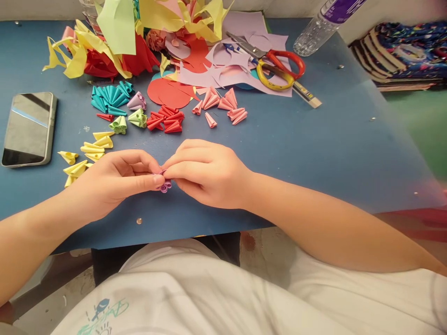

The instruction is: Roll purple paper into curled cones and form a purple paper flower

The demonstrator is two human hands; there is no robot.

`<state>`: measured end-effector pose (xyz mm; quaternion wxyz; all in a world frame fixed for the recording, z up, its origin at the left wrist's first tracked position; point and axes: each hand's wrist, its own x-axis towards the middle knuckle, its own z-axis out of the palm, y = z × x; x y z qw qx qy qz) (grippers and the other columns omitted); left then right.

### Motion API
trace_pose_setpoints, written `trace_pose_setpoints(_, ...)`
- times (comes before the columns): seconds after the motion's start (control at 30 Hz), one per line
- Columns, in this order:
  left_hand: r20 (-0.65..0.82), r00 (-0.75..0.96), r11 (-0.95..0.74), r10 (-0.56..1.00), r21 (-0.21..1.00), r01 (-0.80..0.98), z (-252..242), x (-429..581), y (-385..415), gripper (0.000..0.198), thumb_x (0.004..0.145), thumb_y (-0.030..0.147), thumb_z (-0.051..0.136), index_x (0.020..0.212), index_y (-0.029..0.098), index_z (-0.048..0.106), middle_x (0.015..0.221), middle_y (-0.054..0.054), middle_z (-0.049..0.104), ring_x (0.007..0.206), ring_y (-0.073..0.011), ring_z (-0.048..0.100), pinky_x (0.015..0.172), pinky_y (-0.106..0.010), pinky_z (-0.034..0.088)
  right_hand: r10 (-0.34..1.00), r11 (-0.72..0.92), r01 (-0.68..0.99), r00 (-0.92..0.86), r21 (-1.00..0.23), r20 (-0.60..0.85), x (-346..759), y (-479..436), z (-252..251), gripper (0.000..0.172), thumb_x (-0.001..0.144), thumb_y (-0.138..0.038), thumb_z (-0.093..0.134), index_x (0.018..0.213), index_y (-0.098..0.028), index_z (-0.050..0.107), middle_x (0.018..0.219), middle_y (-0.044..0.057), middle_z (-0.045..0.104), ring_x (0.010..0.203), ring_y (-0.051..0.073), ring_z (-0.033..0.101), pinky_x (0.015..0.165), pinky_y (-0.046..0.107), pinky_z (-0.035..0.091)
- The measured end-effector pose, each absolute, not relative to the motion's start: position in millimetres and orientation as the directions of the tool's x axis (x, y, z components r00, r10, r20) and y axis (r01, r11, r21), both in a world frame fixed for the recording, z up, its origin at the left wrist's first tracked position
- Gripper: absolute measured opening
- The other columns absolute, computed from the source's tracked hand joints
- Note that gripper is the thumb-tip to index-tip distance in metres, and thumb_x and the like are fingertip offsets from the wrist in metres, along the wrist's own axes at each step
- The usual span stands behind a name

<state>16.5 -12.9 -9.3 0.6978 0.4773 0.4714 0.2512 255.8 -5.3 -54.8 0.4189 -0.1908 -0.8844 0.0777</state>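
Between my fingertips, just above the near part of the blue table [286, 149], is a small cluster of rolled purple paper cones [165, 187]. My left hand [120, 179] pinches it from the left with thumb and forefinger. From the right, my right hand [209, 172] closes its fingertips on the same cluster, hiding most of it. Yellow paper cones [96, 148] lie beside and beyond my left hand. Farther back are red cones [169, 119], light green cones [138, 118], teal cones [111, 97], a lilac cone cluster [137, 101] and pink cones [228, 100].
A phone [28, 128] lies at the left. Scissors [279, 70] with red and yellow handles rest on lilac paper scraps [199, 74], near a cutter [307, 94]. Red paper circles [167, 93], crumpled yellow paper [80, 51] and a plastic bottle [316, 32] stand toward the back.
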Motion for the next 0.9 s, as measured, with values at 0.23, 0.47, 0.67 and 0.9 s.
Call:
trace_pose_setpoints(0.23, -0.434, 0.448, 0.427, 0.782, 0.896, 0.123, -7, 19, -18, 0.018, 0.073, 0.031, 0.101, 0.082, 0.026, 0.086, 0.079, -0.003, 0.082, 0.082, -0.0212, 0.078, 0.078, -0.026, 0.064, 0.408, 0.913, 0.216, -0.533, -0.347, 0.741, 252, -6, -57, 0.007, 0.104, -0.013, 0.066, 0.106, -0.019, 0.067, 0.093, -0.001, 0.081, 0.081, 0.011, 0.068, 0.082, 0.026, 0.062)
trace_pose_setpoints(0.47, -0.451, 0.457, 0.436, 0.767, 0.888, 0.146, -1, 20, -23, 0.017, 0.081, 0.034, 0.097, 0.081, 0.023, 0.084, 0.080, -0.005, 0.082, 0.081, -0.0210, 0.078, 0.078, -0.026, 0.065, 0.345, 0.937, 0.169, -0.599, -0.306, 0.723, 257, -4, -54, 0.003, 0.110, -0.020, 0.061, 0.109, -0.022, 0.063, 0.094, -0.001, 0.079, 0.084, 0.011, 0.069, 0.084, 0.025, 0.061)
trace_pose_setpoints(0.67, -0.456, 0.509, 0.535, 0.730, 0.845, -0.012, -6, 18, -19, 0.022, 0.077, 0.028, 0.102, 0.087, 0.021, 0.083, 0.082, -0.002, 0.080, 0.082, -0.0149, 0.078, 0.077, -0.018, 0.064, 0.335, 0.942, 0.216, -0.518, -0.258, 0.787, 254, -7, -51, 0.007, 0.108, -0.017, 0.064, 0.101, -0.020, 0.062, 0.092, 0.001, 0.078, 0.085, 0.012, 0.070, 0.084, 0.027, 0.062)
trace_pose_setpoints(0.9, -0.428, 0.553, 0.560, 0.715, 0.824, -0.085, -16, 14, -13, 0.014, 0.084, 0.021, 0.097, 0.092, 0.023, 0.085, 0.085, 0.000, 0.082, 0.083, -0.0111, 0.079, 0.079, -0.013, 0.064, 0.364, 0.928, 0.257, -0.458, -0.271, 0.811, 249, -10, -51, 0.007, 0.104, -0.014, 0.068, 0.101, -0.020, 0.063, 0.093, 0.002, 0.078, 0.084, 0.013, 0.072, 0.084, 0.029, 0.065)
